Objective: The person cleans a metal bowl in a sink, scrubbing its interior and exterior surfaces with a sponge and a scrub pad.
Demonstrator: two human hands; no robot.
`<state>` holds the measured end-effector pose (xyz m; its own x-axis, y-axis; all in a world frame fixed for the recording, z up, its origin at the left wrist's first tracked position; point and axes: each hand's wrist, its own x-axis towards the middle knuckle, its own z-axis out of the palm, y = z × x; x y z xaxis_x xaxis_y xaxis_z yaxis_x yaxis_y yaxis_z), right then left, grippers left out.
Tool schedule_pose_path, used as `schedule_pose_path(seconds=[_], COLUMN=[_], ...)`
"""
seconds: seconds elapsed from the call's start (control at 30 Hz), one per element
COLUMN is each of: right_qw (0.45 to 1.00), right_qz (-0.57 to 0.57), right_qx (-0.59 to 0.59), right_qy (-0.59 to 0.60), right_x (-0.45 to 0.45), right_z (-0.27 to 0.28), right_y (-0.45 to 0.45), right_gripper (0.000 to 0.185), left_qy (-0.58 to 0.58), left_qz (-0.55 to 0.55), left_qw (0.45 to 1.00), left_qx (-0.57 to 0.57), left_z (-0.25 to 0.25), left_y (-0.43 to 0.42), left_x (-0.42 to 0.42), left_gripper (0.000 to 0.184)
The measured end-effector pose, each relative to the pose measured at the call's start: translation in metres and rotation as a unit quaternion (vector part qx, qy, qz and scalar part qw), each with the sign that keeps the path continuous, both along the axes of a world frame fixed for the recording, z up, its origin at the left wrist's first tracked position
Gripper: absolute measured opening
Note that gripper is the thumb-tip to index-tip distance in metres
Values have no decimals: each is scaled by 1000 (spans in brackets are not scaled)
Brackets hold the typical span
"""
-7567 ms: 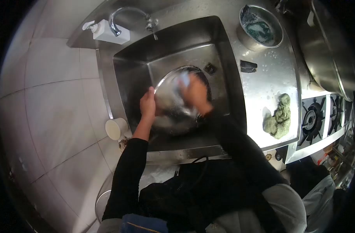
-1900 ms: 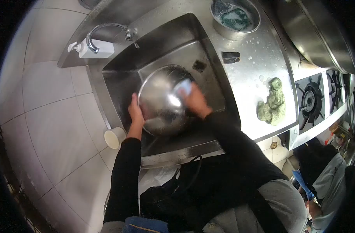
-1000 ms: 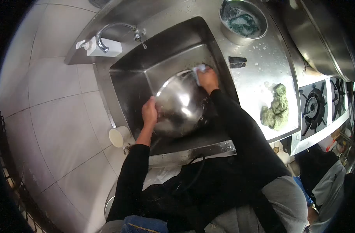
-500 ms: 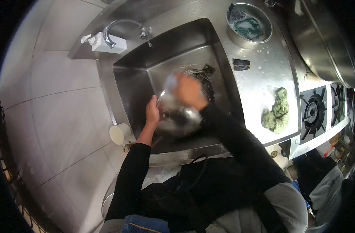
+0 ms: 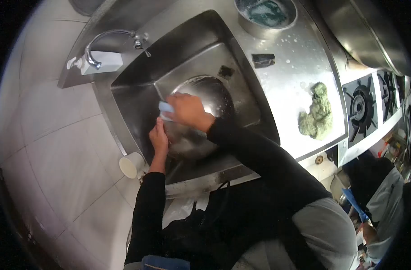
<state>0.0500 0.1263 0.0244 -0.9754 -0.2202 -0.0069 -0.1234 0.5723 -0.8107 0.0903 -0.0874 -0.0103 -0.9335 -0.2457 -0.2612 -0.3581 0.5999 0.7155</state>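
My right hand (image 5: 187, 110) is closed around a light blue sponge (image 5: 166, 110), pressed near the left rim of a round metal bowl (image 5: 189, 143). The bowl is tilted inside the steel sink (image 5: 138, 96) and its outline is blurred. On its left edge my left hand (image 5: 159, 137) grips the rim, thumb up beside the sponge. Beyond the bowl, a second round shiny metal piece (image 5: 214, 92) lies on the sink floor, partly hidden by my right hand and forearm. A small dark square patch (image 5: 225, 72) lies near it.
A faucet (image 5: 90, 49) and white pump bottle (image 5: 102, 62) stand at the back left. Rightward on the counter are a metal pot (image 5: 250, 24) of soapy water, a dark strip (image 5: 263, 60), a green cloth (image 5: 317, 114) and stove burners (image 5: 359, 107). Another person (image 5: 385, 198) is at lower right.
My right hand with the sponge has moved left toward the bowl's left rim, nearer my left hand. The round piece behind shows more. The camera view has shifted, too.
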Motion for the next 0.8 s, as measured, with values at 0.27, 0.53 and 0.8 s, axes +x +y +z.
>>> schedule_pose_path(seconds=[0.27, 0.53, 0.8], right_qw=[899, 968, 831], right_qz=[-354, -94, -302], right_qx=[-95, -180, -201], right_qy=[-242, -148, -422], right_x=[30, 15, 48], right_z=[-166, -142, -120], right_y=[48, 54, 70], right_gripper=[41, 57, 59], left_qy=[-43, -96, -116], left_qz=[142, 190, 320], left_qw=[989, 975, 930], left_qx=[11, 66, 142], left_z=[-4, -20, -26], left_y=[-16, -36, -23], left_x=[-21, -38, -28], left_gripper=[69, 70, 63])
